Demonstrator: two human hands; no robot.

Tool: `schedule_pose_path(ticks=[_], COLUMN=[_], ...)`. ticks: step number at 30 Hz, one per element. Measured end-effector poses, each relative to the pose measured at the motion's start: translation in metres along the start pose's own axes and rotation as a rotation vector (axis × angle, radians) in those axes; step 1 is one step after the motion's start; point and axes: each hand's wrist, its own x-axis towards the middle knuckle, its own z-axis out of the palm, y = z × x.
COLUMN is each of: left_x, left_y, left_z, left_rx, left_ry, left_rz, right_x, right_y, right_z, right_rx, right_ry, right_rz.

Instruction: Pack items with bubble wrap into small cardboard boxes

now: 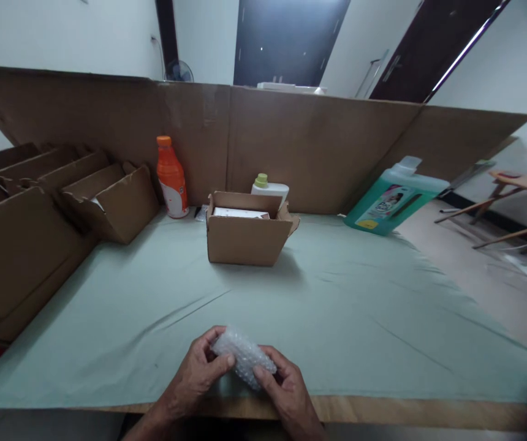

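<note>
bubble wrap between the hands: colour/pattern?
Clear to greyish white, dotted with small bubbles; the bubble wrap shows in the head view.

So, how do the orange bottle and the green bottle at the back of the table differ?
The orange bottle is narrow; the green bottle is broader. The orange bottle looks opaque, with an orange cap; the green bottle looks see-through, with a pale cap. Both stand on the cloth before the cardboard wall.
</note>
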Motion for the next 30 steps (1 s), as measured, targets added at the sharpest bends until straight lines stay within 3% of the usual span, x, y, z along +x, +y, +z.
schedule_pose_path(ticks=[3, 8, 10, 14, 17, 22, 25, 27, 30], left_x=[0.02, 0.092, 0.127, 0.17, 0.159, 0.09, 0.055, 0.043, 0.039], left_y=[0.028, 0.099, 0.125, 0.159, 0.161, 0.143, 0.134, 0.13, 0.127], left_z=[-0.008, -0.012, -0.011, -0.01, -0.009, -0.004, -0.002, -0.002, -0.002], left_rx=[0.337, 1.041, 1.245, 1.483, 1.501, 1.467, 1.402, 1.36, 1.312], left_ry=[0.028, 0.34, 0.423, 0.476, 0.378, 0.282, 0.288, 0.274, 0.26], left_rz=[0.234, 0.906, 0.989, 0.863, 0.876, 0.993, 0.983, 0.973, 0.973], right_x=[0.001, 0.003, 0.006, 0.015, 0.023, 0.044, 0.065, 0.08, 0.1], right_y=[-0.001, -0.013, -0.021, -0.047, -0.079, -0.15, -0.187, -0.205, -0.225], right_z=[-0.007, -0.024, -0.032, -0.055, -0.08, -0.109, -0.102, -0.088, -0.065], right_rx=[0.105, 0.138, 0.109, -0.058, -0.222, -0.562, -0.902, -1.207, -1.666], right_ry=[0.114, 0.24, 0.276, 0.363, 0.456, 0.631, 0.538, 0.417, 0.236], right_rz=[0.037, 0.101, 0.104, 0.027, -0.093, -0.403, -0.519, -0.48, -0.201])
